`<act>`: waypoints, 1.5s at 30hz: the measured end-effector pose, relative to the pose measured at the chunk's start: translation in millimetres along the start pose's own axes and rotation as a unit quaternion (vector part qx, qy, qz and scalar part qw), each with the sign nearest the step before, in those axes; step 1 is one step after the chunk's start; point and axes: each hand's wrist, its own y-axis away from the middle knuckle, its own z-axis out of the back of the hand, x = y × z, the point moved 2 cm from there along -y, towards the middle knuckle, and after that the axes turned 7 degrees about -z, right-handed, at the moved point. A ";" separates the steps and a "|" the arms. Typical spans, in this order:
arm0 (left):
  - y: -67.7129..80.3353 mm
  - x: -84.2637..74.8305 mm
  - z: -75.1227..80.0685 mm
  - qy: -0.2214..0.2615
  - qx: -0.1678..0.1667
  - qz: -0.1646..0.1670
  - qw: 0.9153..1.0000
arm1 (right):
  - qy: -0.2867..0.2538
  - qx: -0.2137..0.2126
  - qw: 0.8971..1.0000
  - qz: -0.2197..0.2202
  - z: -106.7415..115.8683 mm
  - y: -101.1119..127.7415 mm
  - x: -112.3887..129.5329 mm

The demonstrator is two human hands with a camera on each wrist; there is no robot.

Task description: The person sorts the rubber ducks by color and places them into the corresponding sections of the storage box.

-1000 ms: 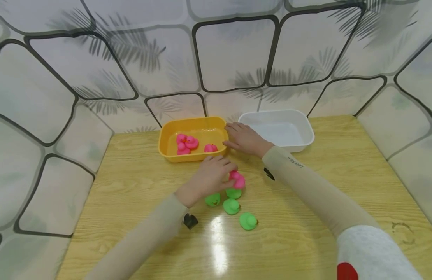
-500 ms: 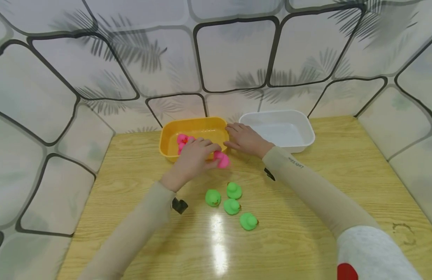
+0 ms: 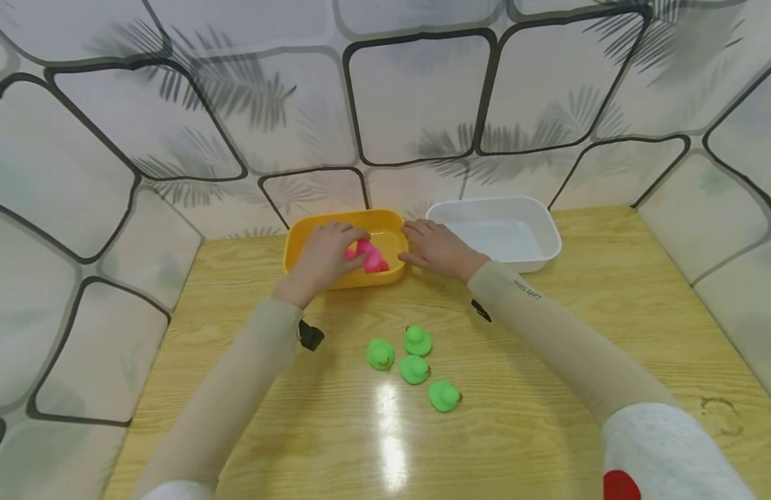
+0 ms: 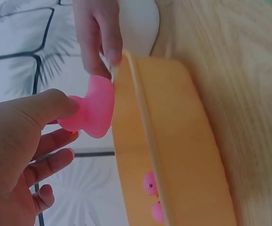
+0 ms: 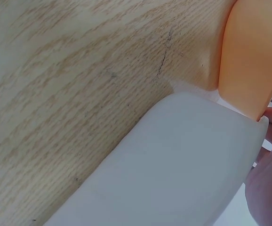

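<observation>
My left hand (image 3: 323, 255) pinches a pink rubber duck (image 4: 96, 110) between thumb and fingers, over the yellow tray (image 3: 393, 239). Other pink ducks (image 4: 150, 183) lie in that tray, partly hidden by the left hand in the head view. My right hand (image 3: 440, 246) touches the tray's right end with its fingers extended; in the left wrist view its thumb (image 4: 112, 55) is at the rim. Several green rubber ducks (image 3: 413, 369) sit on the wooden table in front of the tray.
A white tray (image 3: 529, 260) stands just right of the yellow one, partly under the right hand and forearm. The wooden table (image 3: 548, 430) meets a patterned backdrop (image 3: 417, 97) behind the trays and on both sides.
The left hand has carried the pink duck from beside the green ducks, up and left, to over the yellow tray. The right hand and the green ducks have stayed in place.
</observation>
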 end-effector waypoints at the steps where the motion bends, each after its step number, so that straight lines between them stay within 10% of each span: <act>1: -3.6 3.2 0.1 0.003 0.002 0.003 1.000 | 0.002 0.000 1.000 0.001 0.0 0.1 -0.7; 23: -35.5 40.4 -15.3 0.017 0.058 0.078 0.995 | 0.010 0.006 1.000 -0.001 -2.8 -4.7 -0.4; 45: -18.2 31.6 -23.8 0.031 -0.002 0.016 0.999 | 0.032 0.004 0.999 -0.007 4.1 2.4 4.0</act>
